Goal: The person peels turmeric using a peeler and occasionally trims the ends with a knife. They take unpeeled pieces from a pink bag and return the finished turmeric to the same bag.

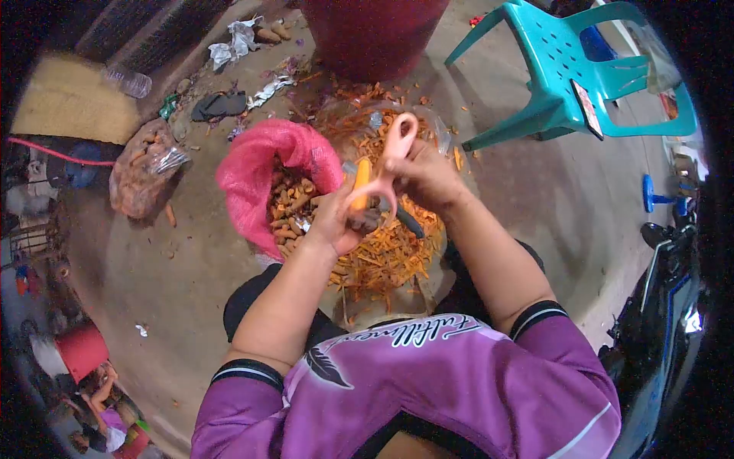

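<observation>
My left hand (334, 219) grips a bright orange root vegetable (362, 183) with its peeled end pointing up. Closed around the handle of a pale pink peeler (399, 141) is my right hand (432, 177). The peeler's curved head lies across the root, overlapping my left fingers. Below both hands, orange peelings and strips (382, 264) form a broad heap. A dark-handled tool (410, 222) lies on the heap, partly hidden. Left of my hands stands a pink mesh sack (243, 172), rolled open and holding many brown roots (287, 218).
A dark red tub (375, 38) stands ahead, with a teal plastic chair (547, 76) at right carrying a phone (587, 109). At left sit a clear bag of roots (141, 176), a slipper (219, 106) and cardboard (73, 99). A motorbike (661, 321) is at right; another person (103, 405) is lower left.
</observation>
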